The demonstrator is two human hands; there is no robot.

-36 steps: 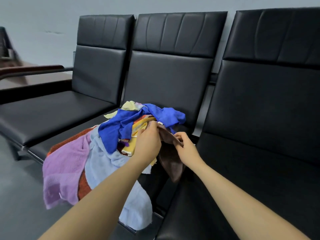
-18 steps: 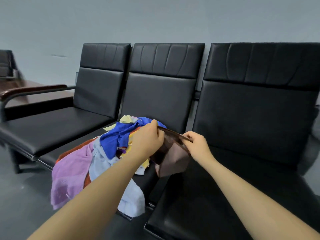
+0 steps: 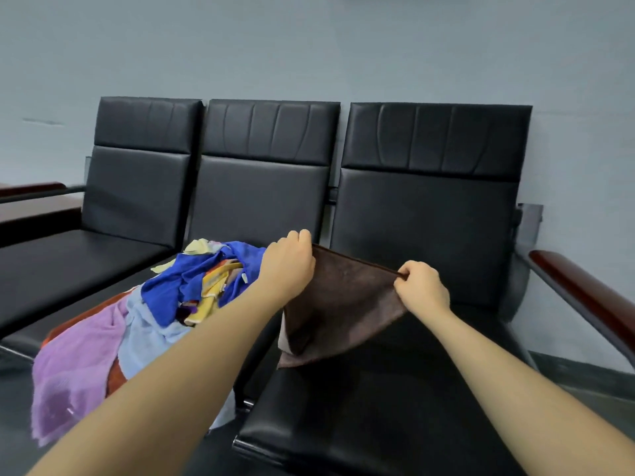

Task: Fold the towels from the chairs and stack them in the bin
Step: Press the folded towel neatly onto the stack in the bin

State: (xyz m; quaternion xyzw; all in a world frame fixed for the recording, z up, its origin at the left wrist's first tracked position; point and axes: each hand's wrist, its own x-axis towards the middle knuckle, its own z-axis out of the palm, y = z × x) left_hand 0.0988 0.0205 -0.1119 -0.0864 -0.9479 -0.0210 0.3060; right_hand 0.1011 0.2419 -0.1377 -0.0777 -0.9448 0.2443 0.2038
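Currently my left hand (image 3: 287, 266) and right hand (image 3: 421, 286) pinch the brown towel (image 3: 340, 304) corners, spread for folding; next, I lay it flat.

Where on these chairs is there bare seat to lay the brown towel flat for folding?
Bare: the right seat, beneath the brown towel that the left hand and right hand hold up, and the left seat. Crowded: the middle seat, covered by the towel pile.
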